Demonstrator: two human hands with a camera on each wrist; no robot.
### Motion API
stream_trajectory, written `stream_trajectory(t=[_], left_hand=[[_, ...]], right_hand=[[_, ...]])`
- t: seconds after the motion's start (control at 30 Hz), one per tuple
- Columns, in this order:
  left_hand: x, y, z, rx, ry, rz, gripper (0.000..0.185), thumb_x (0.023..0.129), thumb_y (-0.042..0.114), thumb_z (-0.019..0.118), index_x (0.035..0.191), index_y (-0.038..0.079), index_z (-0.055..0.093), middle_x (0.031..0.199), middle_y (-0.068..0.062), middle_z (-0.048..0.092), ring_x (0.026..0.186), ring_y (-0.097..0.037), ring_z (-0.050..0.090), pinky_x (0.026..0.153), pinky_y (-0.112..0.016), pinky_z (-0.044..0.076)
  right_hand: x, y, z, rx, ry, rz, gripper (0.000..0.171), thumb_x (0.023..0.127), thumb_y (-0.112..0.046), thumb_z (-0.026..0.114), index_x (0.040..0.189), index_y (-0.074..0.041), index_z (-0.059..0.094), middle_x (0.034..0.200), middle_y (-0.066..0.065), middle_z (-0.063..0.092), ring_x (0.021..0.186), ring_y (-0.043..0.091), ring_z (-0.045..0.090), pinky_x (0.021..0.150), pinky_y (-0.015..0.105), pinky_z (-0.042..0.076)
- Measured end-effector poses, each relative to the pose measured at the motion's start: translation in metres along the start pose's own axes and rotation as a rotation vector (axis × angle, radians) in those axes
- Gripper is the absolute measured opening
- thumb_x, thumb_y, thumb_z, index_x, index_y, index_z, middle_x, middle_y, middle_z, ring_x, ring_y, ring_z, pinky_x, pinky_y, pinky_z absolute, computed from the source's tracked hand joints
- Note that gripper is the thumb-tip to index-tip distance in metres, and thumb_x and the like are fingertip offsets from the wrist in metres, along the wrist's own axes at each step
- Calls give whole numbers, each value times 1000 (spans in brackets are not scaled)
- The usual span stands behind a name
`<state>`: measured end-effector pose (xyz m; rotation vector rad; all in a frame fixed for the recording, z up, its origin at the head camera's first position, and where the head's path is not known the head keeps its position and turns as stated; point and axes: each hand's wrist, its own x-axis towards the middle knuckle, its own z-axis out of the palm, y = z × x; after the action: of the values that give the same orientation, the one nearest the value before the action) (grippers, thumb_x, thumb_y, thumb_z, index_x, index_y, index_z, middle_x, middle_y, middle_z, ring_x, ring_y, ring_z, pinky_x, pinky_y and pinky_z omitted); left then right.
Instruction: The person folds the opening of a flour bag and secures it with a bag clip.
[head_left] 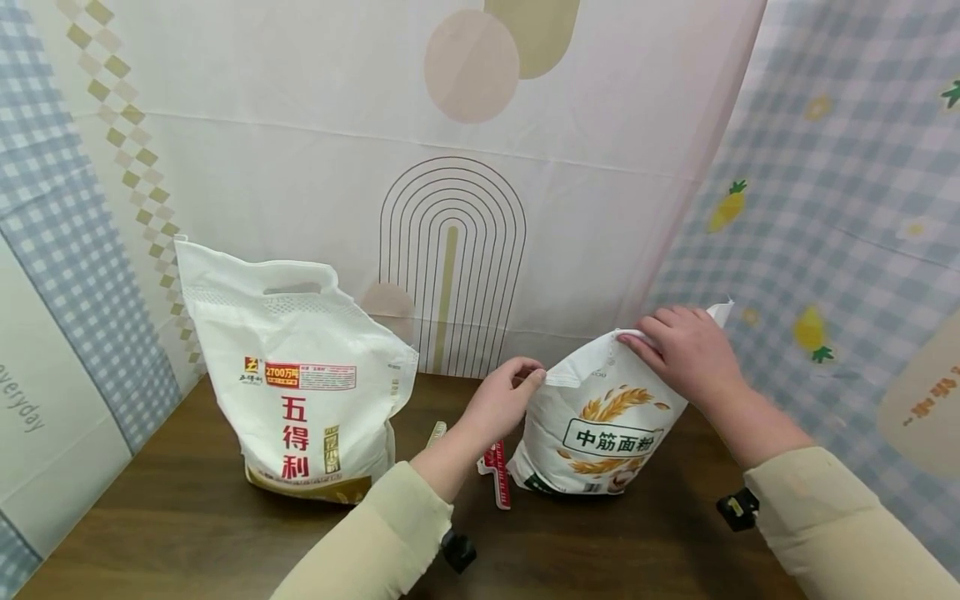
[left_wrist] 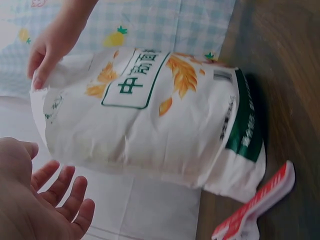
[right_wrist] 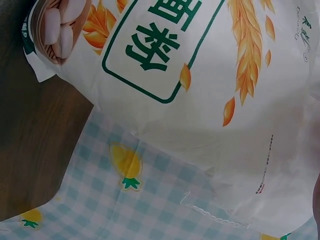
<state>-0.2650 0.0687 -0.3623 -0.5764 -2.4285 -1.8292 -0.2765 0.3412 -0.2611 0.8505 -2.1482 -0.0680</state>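
Flour bag (head_left: 600,425) is standing at center-right of the head view on the table (head_left: 187,517), w/ both hands at its top. Left hand (head_left: 501,400) is pinching the top-left corner; right hand (head_left: 686,350) is lying over the top-right edge, fingers curled on it. Red clip (head_left: 498,475) is lying just left of the bag's base, bigger bag (head_left: 300,383) sitting at frame left.

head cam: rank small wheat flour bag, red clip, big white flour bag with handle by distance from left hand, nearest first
1. Small wheat flour bag: the left hand touches its top left corner, to the hand's right.
2. Red clip: lying on the table just below the hand, at the small bag's left foot.
3. Big white flour bag with handle: standing apart on the table's left side, farthest.
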Motion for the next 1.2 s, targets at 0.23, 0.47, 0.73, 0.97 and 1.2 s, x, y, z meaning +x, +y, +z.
stream_trajectory(t=[0.23,0.47,0.73,0.97,1.2], left_hand=[[-5,-12,-21,71,19,-9,32,103,41,51,122,19,63,116,2,64,110,-20,59,91,-42,50],[-10,-22,-31,186,12,-51,28,102,40,54,118,21,65,113,3,66,108,-18,60,93,-41,49],[-17,-37,-33,441,-96,-116,23,98,37,61,106,17,67,95,4,66,85,-14,60,76,-36,50],[-23,-51,-30,664,-162,-177,27,95,41,63,102,16,70,95,3,68,82,-19,63,75,-41,51],[-28,-73,-20,888,-219,-179,27,90,43,68,96,17,72,99,-4,67,98,-31,63,84,-48,49]], right_hand=[[-1,-1,0,3,48,-13,51,100,-55,45,81,-11,63,74,6,57,74,33,58,68,49,43],[-1,-2,0,-3,57,-13,47,99,-52,50,82,-10,64,75,7,57,74,34,58,68,50,43],[-2,-3,0,4,48,-5,41,97,-48,56,83,-10,66,76,7,59,76,34,59,68,50,44],[-4,-3,2,0,54,-3,43,97,-49,54,82,-10,65,76,7,60,76,33,59,70,51,45],[-6,-3,3,-5,63,9,51,100,-54,46,81,-11,65,77,7,60,74,33,58,67,50,43]])
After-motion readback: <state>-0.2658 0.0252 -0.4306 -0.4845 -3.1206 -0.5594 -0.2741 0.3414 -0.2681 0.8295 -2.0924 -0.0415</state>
